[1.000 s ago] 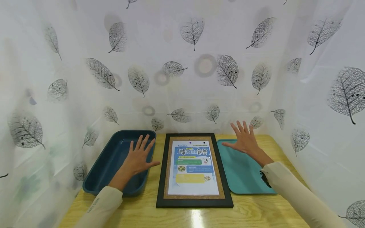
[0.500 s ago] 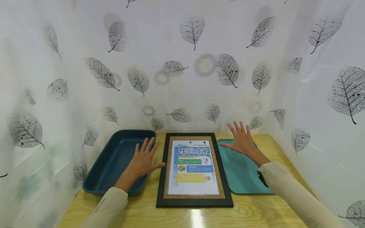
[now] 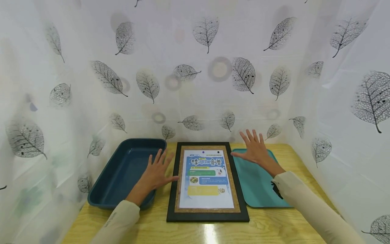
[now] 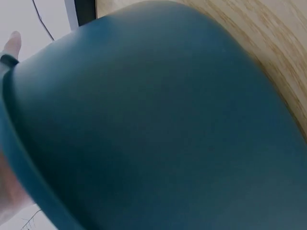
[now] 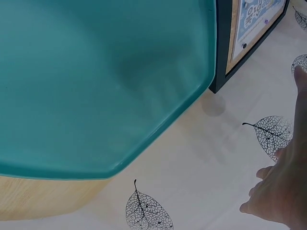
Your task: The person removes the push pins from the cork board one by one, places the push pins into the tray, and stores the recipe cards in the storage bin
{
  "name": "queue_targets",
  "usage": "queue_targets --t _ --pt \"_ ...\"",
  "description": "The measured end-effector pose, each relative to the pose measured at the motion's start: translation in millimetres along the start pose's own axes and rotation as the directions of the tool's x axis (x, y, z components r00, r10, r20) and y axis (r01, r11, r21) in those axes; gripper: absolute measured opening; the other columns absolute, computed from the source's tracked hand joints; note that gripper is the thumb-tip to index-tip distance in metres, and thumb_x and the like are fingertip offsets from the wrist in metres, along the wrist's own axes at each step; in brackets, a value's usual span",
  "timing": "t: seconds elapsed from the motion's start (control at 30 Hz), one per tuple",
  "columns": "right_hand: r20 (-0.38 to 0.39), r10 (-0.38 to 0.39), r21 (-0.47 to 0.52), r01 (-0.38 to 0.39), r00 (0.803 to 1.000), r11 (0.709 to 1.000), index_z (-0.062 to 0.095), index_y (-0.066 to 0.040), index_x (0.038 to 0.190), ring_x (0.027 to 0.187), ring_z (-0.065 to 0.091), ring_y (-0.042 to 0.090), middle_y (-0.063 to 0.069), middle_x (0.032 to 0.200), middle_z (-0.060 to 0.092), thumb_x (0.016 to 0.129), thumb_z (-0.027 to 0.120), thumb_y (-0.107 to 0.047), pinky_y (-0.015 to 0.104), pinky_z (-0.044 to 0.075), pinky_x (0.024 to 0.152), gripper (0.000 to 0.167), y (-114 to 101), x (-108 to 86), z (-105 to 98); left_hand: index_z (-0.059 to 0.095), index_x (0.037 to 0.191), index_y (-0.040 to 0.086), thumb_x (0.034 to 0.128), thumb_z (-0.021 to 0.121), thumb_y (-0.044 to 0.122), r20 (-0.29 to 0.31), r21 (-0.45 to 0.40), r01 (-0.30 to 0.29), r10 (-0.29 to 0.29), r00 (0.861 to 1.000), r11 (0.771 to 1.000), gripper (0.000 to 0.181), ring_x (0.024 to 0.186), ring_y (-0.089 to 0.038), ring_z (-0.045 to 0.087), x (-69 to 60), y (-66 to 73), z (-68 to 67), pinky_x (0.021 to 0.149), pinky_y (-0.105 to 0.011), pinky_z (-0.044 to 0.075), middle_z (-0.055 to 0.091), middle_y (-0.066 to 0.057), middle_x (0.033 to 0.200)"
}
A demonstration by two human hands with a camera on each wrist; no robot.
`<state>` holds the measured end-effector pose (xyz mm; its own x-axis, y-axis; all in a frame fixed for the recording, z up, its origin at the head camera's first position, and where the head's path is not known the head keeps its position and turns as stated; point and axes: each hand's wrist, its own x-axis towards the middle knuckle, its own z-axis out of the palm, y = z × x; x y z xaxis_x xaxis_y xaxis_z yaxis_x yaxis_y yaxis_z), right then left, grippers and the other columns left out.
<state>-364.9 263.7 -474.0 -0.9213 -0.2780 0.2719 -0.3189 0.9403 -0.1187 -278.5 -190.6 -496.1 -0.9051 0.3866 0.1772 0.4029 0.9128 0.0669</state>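
Observation:
My left hand (image 3: 156, 173) hovers over the right rim of a deep dark-blue plastic basin (image 3: 122, 179), fingers spread and thumb reaching over the left edge of a black-framed cork board (image 3: 207, 217). In the left wrist view the basin's outer wall (image 4: 158, 115) hides most of that hand. On the right, my right hand (image 3: 255, 150) is held above the back of a flat teal tray (image 3: 259, 189), its fingers also spread. The right wrist view shows the tray (image 5: 96, 96) and the hand (image 5: 283, 187) apart. Neither hand holds anything.
A printed sheet (image 3: 207, 201) with Chinese text and coloured boxes is fixed to the board, with small pins at its top. Everything stands on a light wooden table (image 3: 152, 230). White curtains (image 3: 195, 98) with leaf prints close off the back and both sides.
My left hand has drifted right and slightly toward me, from over the basin toward the board. My right hand has shifted a little left. Basin, board and tray stay put.

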Motion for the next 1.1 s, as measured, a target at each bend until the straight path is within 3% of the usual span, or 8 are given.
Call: queue_targets --t 0.8,1.1 --pt "0.016 -0.034 0.026 0.033 0.999 0.999 0.028 -0.008 0.165 0.155 0.009 0.051 0.026 0.169 0.020 0.083 0.074 -0.067 0.066 -0.001 0.123 0.111 -23.3 10.5 6.4 0.028 0.166 0.013 0.0882 0.061 0.077 0.008 0.015 -0.041 0.041 0.999 0.999 0.105 0.156 -0.045 0.015 1.4 6.5 10.0 0.117 -0.074 0.019 0.014 -0.019 0.172" --pt "0.029 -0.040 0.004 0.040 0.999 0.999 0.029 -0.007 0.164 0.155 0.011 0.050 0.026 0.168 0.021 0.081 0.073 -0.071 0.066 0.008 0.123 0.113 -35.1 14.1 8.5 0.029 0.166 0.014 0.0878 0.062 0.077 0.028 0.002 -0.045 0.045 0.999 0.999 0.106 0.156 -0.047 0.017 4.6 11.9 9.8 0.116 -0.073 0.021 0.018 -0.021 0.171"
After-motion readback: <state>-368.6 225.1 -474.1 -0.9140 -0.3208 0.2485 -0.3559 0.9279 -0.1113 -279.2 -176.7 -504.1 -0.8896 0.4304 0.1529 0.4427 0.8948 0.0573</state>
